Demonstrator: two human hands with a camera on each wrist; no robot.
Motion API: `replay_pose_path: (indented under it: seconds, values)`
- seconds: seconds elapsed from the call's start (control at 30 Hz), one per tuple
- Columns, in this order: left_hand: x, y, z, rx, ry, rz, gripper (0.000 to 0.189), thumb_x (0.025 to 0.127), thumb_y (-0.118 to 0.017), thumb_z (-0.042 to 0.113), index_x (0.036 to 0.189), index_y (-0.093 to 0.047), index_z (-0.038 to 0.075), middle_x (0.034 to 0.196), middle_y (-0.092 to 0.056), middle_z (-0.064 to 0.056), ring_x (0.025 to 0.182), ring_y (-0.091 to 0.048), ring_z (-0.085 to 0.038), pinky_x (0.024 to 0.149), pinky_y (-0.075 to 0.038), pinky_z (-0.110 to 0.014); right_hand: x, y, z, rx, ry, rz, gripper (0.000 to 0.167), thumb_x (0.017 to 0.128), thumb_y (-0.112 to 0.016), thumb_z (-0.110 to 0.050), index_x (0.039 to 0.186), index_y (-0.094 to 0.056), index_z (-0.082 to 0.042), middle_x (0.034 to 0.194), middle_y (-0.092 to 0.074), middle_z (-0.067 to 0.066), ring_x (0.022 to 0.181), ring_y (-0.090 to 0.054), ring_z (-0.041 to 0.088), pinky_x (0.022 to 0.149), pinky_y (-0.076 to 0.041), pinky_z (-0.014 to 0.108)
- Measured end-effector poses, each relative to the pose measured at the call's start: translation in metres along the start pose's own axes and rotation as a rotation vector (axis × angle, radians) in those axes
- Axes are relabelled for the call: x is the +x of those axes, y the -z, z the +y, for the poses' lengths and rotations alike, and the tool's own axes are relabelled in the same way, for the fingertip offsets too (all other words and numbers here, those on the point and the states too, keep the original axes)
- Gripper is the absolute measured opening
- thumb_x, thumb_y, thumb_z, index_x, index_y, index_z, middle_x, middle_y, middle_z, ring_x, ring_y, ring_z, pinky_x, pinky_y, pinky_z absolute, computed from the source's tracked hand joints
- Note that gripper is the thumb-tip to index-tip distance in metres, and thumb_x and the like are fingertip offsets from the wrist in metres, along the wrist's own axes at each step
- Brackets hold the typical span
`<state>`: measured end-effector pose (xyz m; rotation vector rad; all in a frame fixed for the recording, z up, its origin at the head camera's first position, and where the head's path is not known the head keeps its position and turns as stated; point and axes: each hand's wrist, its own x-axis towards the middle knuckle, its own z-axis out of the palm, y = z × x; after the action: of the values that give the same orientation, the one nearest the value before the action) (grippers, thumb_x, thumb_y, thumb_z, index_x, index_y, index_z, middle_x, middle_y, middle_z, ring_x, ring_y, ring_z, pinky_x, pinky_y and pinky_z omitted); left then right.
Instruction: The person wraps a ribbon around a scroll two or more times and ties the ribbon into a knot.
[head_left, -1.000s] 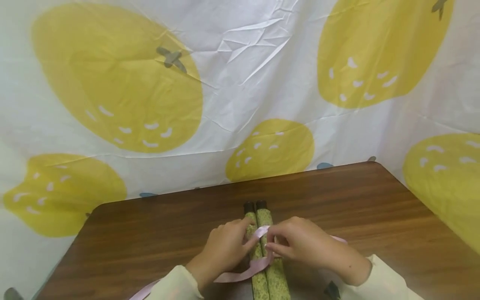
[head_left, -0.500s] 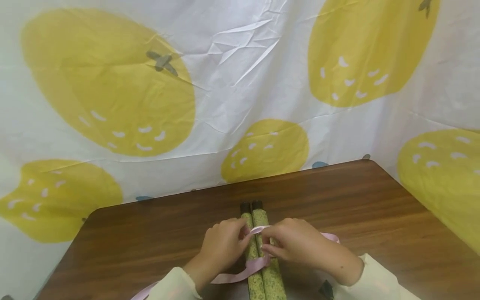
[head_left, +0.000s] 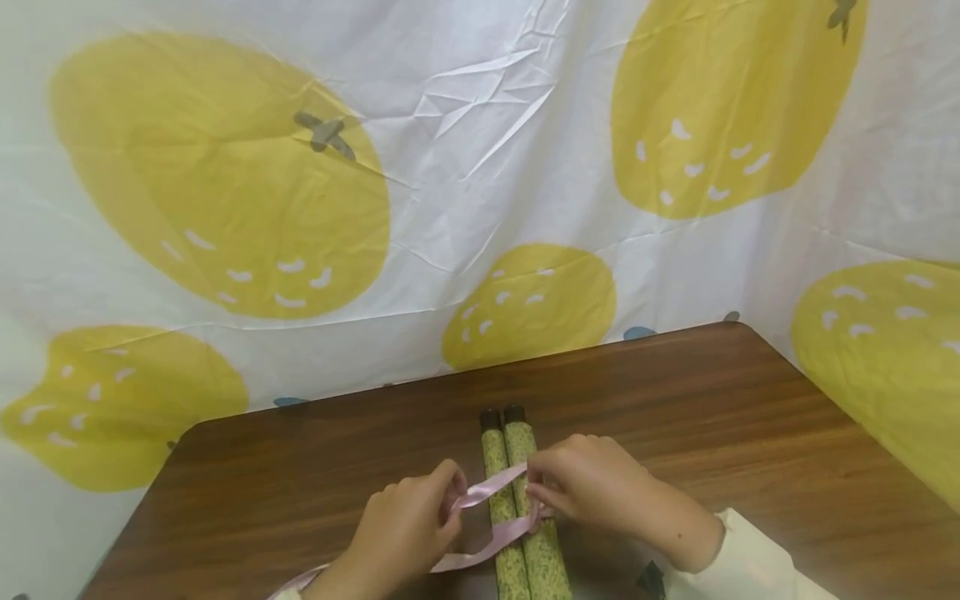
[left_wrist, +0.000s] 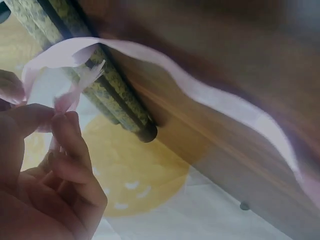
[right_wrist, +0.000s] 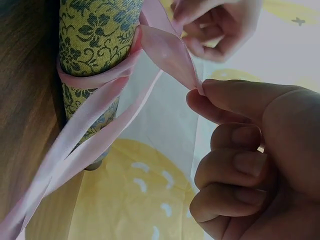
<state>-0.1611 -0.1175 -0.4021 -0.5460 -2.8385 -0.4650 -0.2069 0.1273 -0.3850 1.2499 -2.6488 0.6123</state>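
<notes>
Two slim rolls covered in yellow-green floral fabric, a left roll (head_left: pixel 495 457) and a right roll (head_left: pixel 552 560), lie side by side with dark end caps pointing away from me. A pink satin ribbon (right_wrist: pixel 105 77) passes round them. To the left of the rolls, my left hand (head_left: pixel 408 521) pinches the ribbon between thumb and forefinger; a frayed ribbon end (left_wrist: pixel 95 72) sticks out near those fingertips. Over the right roll, my right hand (head_left: pixel 600 483) pinches a folded part of the ribbon, its other fingers curled in. A ribbon stretch (head_left: pixel 491 486) spans both hands.
The rolls lie on a dark wood-grain table (head_left: pixel 322 450) with rounded far corners. Behind it hangs a white cloth (head_left: pixel 435 208) printed with large yellow lemons. A long ribbon tail (left_wrist: pixel 215 97) trails off to the left. A small dark object (head_left: pixel 652 579) lies near my right sleeve.
My left hand has moved from over the rolls to their left and toward me, drawing a length of ribbon out between the hands. The right hand has stayed nearly in place.
</notes>
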Motion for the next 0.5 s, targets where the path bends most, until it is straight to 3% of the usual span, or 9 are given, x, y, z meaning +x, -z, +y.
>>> replay_pose_path:
  seconds: [0.13, 0.27, 0.5]
  values:
    - [-0.015, -0.001, -0.001, -0.050, -0.025, -0.080, 0.022, 0.082, -0.067, 0.011, 0.099, -0.060, 0.022, 0.062, -0.047, 0.019, 0.049, -0.036, 0.003, 0.044, -0.032, -0.021, 0.000, -0.001, 0.000, 0.006, 0.001, 0.003, 0.014, 0.091, -0.071, -0.023, 0.078, -0.067, -0.021, 0.065, -0.062, -0.015, 0.055, -0.047, -0.007, 0.053, -0.043, 0.017]
    - [-0.026, -0.006, 0.005, -0.089, -0.066, -0.158, 0.018, 0.078, -0.067, 0.013, 0.091, -0.065, 0.025, 0.065, -0.051, 0.020, 0.053, -0.039, 0.005, 0.047, -0.034, -0.021, 0.000, -0.001, 0.000, -0.013, -0.005, 0.006, 0.012, 0.090, -0.072, -0.024, 0.080, -0.068, -0.021, 0.067, -0.065, -0.012, 0.056, -0.050, -0.005, 0.053, -0.044, 0.018]
    - [-0.030, -0.013, 0.016, -0.198, -0.191, -0.236, 0.015, 0.076, -0.067, 0.011, 0.078, -0.074, 0.024, 0.063, -0.060, 0.019, 0.057, -0.044, 0.011, 0.055, -0.039, -0.013, 0.000, -0.002, 0.001, -0.019, -0.008, 0.000, 0.011, 0.090, -0.072, -0.024, 0.080, -0.069, -0.023, 0.069, -0.066, -0.014, 0.058, -0.052, -0.004, 0.055, -0.045, 0.019]
